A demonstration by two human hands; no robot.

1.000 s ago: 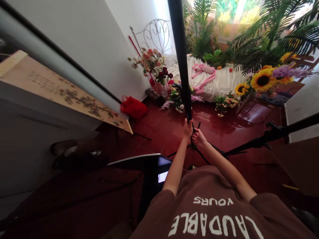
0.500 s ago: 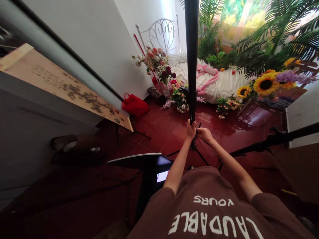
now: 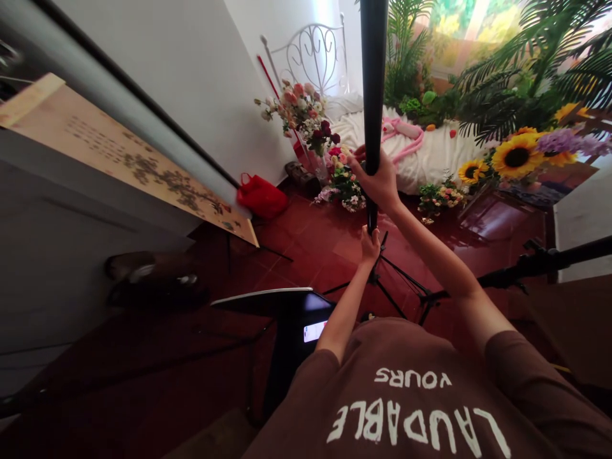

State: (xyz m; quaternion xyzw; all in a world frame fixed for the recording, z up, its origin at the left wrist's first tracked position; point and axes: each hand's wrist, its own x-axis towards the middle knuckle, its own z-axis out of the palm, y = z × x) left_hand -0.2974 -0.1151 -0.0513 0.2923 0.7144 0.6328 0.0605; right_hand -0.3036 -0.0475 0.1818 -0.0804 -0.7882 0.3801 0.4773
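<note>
A black tripod stand [image 3: 373, 83] rises upright in front of me, its pole running out of the top of the view. Low on the pole, my left hand [image 3: 370, 245] is wrapped round it, just above the spread legs. Higher up, my right hand [image 3: 382, 182] is closed round a thicker part of the same pole, with fingers showing on its left side. The right hand hides the pole's joint there. The stand's legs [image 3: 389, 299] rest on the red tiled floor.
On my left are a dark stand with a lit phone [image 3: 315, 331], a hanging scroll [image 3: 143, 166] and a red bag [image 3: 262, 196]. Another black pole [image 3: 549, 262] slants in from the right. Flowers [image 3: 301, 108], sunflowers [image 3: 516, 156] and a white-draped bed [image 3: 435, 153] stand ahead.
My right hand has moved up the pole from beside my left hand and now grips it higher. The left hand keeps its hold low on the pole.
</note>
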